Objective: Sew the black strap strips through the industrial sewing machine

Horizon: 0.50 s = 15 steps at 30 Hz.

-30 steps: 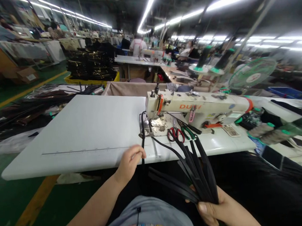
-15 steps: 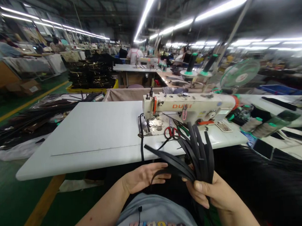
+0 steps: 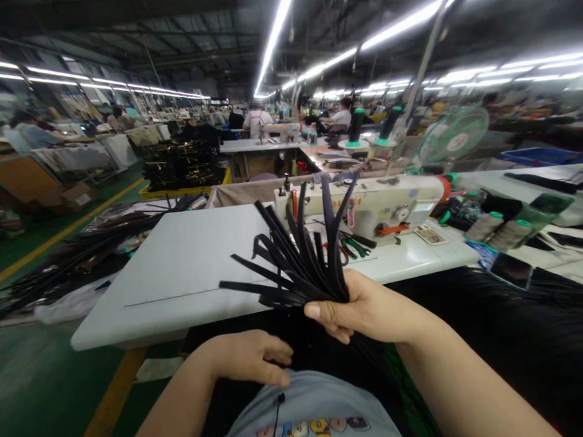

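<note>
A bundle of black straps [image 3: 298, 263] is gripped in my right hand [image 3: 358, 309], thumb across it, its upper ends fanned out above the table edge. My left hand [image 3: 259, 358] hovers lower and to the left, close to my shirt, with fingers apart and nothing in them. Behind the straps stands a white sewing machine [image 3: 382, 205], its needle area hidden by the fanned ends. Green-handled snips [image 3: 355, 245] and red-handled scissors [image 3: 344, 255], partly covered, lie on the table beside the machine.
The white sewing table [image 3: 201, 248] spans the front. Thread cones [image 3: 485, 226] and a dark phone-like slab [image 3: 511, 270] lie to the right, near a green fan [image 3: 455, 137]. Dark strips heap on the left [image 3: 94, 246]. Black material [image 3: 471, 339] fills the lower right.
My right hand has moved up and left with the straps, which now fan in front of the machine. My left hand has dropped away from the strap ends, lower and to the left.
</note>
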Tool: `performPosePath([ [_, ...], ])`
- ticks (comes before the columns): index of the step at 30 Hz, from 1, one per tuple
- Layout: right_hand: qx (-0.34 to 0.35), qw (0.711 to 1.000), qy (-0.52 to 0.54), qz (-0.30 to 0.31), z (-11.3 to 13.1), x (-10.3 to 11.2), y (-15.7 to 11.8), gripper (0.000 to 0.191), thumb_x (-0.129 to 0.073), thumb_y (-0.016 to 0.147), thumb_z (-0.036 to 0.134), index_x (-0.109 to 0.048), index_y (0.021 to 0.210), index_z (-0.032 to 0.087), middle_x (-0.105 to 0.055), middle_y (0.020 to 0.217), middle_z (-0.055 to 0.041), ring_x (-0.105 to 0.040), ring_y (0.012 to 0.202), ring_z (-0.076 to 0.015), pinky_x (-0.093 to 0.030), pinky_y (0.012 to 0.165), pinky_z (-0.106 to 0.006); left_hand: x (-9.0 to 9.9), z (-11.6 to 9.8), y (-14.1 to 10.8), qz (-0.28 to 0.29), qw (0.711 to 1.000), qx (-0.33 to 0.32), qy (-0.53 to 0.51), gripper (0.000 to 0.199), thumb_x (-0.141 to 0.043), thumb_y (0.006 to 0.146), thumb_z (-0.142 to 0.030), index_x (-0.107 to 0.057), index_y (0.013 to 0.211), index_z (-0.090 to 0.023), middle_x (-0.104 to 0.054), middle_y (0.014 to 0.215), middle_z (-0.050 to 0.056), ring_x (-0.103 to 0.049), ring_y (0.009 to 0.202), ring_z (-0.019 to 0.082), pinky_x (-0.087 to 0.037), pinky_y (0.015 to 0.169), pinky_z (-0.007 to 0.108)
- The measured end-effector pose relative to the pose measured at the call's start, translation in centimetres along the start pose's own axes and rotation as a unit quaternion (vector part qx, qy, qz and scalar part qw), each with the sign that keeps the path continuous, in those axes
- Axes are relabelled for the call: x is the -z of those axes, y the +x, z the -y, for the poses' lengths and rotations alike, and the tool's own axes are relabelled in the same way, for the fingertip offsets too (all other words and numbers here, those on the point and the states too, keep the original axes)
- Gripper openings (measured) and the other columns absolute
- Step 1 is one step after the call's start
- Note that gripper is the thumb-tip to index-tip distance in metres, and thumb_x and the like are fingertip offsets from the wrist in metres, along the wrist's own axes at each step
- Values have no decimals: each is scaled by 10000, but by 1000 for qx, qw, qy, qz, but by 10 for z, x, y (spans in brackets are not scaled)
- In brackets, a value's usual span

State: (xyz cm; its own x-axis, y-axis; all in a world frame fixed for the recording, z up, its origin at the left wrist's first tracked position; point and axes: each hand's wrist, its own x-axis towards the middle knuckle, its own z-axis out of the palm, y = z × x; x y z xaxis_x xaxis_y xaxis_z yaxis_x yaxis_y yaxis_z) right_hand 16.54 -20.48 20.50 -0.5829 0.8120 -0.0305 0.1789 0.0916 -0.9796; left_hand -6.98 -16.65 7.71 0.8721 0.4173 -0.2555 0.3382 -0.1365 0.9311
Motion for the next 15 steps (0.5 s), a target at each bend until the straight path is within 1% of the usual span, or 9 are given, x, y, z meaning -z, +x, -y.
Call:
performPosePath([
  [1, -3, 1000, -8, 11, -1, -5, 6, 397, -602, 924, 460, -507, 639, 200, -499, 461, 77, -457, 415, -75, -361, 432, -214, -2, -4, -7, -1, 995, -67, -76, 768, -809, 698, -642, -613, 1329, -250, -679, 1256, 115, -624, 1183, 327, -452, 1047, 478],
  [2, -15, 999, -28, 19, -3, -13, 13, 374, -598, 924, 446, -510, 659, 199, -509, 457, 80, -468, 413, -75, -368, 434, -210, -7, -7, -11, -28, 981, -133, -140, 833, -833, 655, -657, -608, 1329, -224, -662, 1273, 130, -596, 1218, 337, -430, 1072, 488],
  [3, -40, 997, -58, 26, -6, -21, 21, 341, -602, 921, 436, -512, 695, 196, -519, 447, 85, -484, 413, -78, -378, 437, -205, -14, -9, -11, -80, 962, -180, -189, 791, -831, 642, -675, -659, 1244, -192, -685, 1203, 135, -610, 1184, 334, -440, 1062, 481],
  [4, -79, 993, -85, 34, -9, -30, 29, 298, -622, 908, 429, -512, 760, 195, -532, 436, 92, -509, 413, -87, -389, 437, -202, -23, -9, -10, -143, 939, -207, -235, 654, -812, 673, -675, -723, 1066, -161, -722, 1041, 127, -659, 1066, 317, -488, 999, 458],
  [5, -124, 986, -101, 42, -12, -38, 36, 288, -648, 889, 435, -499, 839, 194, -541, 428, 102, -531, 412, -100, -397, 428, -199, -32, -8, -7, -190, 921, -205, -272, 531, -783, 730, -649, -739, 896, -147, -724, 862, 105, -691, 917, 285, -533, 909, 433],
  [7, -172, 979, -90, 63, -19, -49, 48, 348, -687, 859, 446, -456, 934, 197, -559, 432, 112, -568, 423, -122, -420, 419, -199, -46, -3, -3, -246, 890, -194, -331, 466, -778, 753, -602, -700, 688, -148, -665, 630, 60, -680, 705, 238, -571, 758, 392],
  [9, -147, 984, -47, 93, -27, -54, 54, 326, -679, 865, 436, -461, 923, 200, -575, 468, 106, -583, 442, -118, -441, 431, -199, -53, 2, -3, -262, 867, -198, -374, 450, -773, 759, -572, -679, 631, -152, -639, 556, 43, -677, 632, 220, -584, 710, 374],
  [12, -97, 986, -11, 138, -40, -56, 57, 270, -713, 833, 370, -506, 836, 197, -606, 553, 81, -589, 471, -94, -447, 445, -185, -49, -2, -10, -226, 860, -210, -407, 386, -723, 815, -521, -691, 727, -148, -676, 633, 42, -717, 619, 225, -612, 683, 371],
  [15, -90, 986, 33, 139, -52, -61, 60, 343, -769, 760, 394, -483, 744, 204, -589, 541, 82, -555, 447, -80, -437, 423, -177, -42, -15, -15, -230, 868, -179, -401, 285, -663, 890, -452, -635, 924, -170, -712, 1008, 67, -715, 543, 187, -591, 498, 309],
])
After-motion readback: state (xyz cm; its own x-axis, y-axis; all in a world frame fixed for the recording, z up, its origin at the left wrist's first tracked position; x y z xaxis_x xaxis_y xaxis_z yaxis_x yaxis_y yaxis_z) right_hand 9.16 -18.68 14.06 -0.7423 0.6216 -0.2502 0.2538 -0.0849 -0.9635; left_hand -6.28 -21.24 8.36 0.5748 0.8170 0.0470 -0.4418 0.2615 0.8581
